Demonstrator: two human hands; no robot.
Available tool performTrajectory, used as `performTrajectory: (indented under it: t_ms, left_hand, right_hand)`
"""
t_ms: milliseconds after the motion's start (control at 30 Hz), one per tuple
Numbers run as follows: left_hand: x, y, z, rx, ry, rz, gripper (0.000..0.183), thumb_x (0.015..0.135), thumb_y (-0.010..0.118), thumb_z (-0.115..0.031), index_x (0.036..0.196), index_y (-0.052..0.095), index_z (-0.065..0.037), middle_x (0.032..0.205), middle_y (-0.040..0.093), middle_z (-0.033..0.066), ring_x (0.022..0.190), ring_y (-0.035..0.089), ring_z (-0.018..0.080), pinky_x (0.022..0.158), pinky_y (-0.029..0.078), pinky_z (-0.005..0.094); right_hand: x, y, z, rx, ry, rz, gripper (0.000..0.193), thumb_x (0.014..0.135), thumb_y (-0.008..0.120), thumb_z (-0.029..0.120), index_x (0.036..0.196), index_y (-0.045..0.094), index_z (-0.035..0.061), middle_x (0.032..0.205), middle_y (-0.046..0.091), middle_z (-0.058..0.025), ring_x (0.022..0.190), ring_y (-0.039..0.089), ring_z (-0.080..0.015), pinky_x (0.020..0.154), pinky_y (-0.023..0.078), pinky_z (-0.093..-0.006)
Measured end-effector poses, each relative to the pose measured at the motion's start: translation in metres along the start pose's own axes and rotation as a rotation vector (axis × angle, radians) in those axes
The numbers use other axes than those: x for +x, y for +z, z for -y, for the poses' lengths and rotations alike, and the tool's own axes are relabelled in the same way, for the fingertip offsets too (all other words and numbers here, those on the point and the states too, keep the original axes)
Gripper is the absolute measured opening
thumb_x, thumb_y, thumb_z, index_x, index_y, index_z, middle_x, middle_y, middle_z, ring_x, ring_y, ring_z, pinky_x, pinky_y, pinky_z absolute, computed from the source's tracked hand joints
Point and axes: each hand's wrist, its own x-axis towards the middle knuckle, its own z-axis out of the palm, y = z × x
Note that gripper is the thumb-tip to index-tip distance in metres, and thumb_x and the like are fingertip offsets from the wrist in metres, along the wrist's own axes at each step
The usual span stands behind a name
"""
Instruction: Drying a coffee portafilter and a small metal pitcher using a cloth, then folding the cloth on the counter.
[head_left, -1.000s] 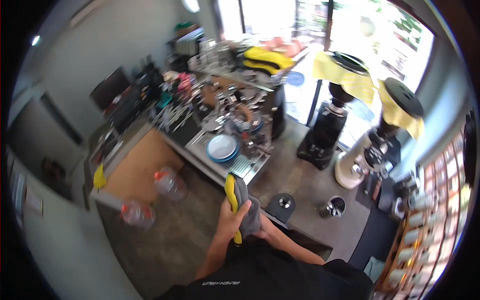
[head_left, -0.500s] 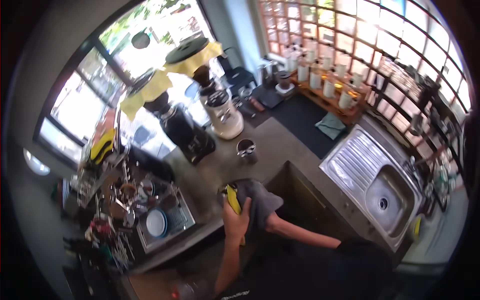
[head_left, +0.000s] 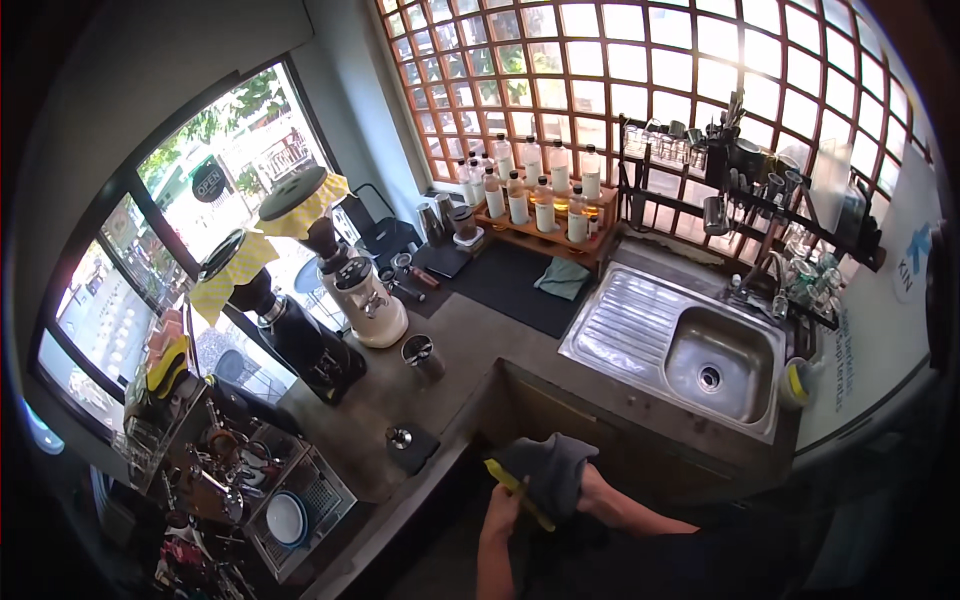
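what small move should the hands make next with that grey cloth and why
Probably spread the grey cloth a little between the hands: it looks bunched, the left hand has its grip on the yellow strip at one side, and the right hand is against the opposite side, though its fingers are mostly hidden.

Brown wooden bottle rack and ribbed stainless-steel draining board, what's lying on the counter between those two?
A folded grey-green cloth lies there, on the flat black mat; the head view shows it.
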Motion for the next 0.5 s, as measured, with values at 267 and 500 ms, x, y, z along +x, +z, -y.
performTrajectory:
  t_ms: [267, 500]
  left_hand:
    - [0.026, 0.022, 0.034, -0.077, 0.224, 0.019, 0.015, 0.113, 0.065, -0.017, 0.122, 0.062, -0.005, 0.100, 0.071, 0.0008, 0.087, 0.066, 0.0085, 0.074, 0.053, 0.0285]
    - [0.023, 0.067, -0.043, -0.448, 0.367, 0.057, 0.026, 0.115, 0.057, -0.019, 0.135, 0.060, -0.002, 0.122, 0.072, 0.0087, 0.109, 0.072, 0.0181, 0.092, 0.059, 0.0345]
  right_hand:
    - [0.001, -0.042, 0.014, 0.022, -0.004, 0.000, 0.043, 0.117, 0.056, 0.040, 0.136, 0.070, 0.0036, 0.131, 0.076, -0.0144, 0.116, 0.075, -0.0265, 0.106, 0.062, -0.0464]
    - [0.003, -0.043, 0.077, 0.227, -0.153, 0.160, 0.040, 0.117, 0.056, 0.037, 0.133, 0.072, 0.0043, 0.131, 0.076, -0.0135, 0.118, 0.076, -0.0252, 0.106, 0.063, -0.0431]
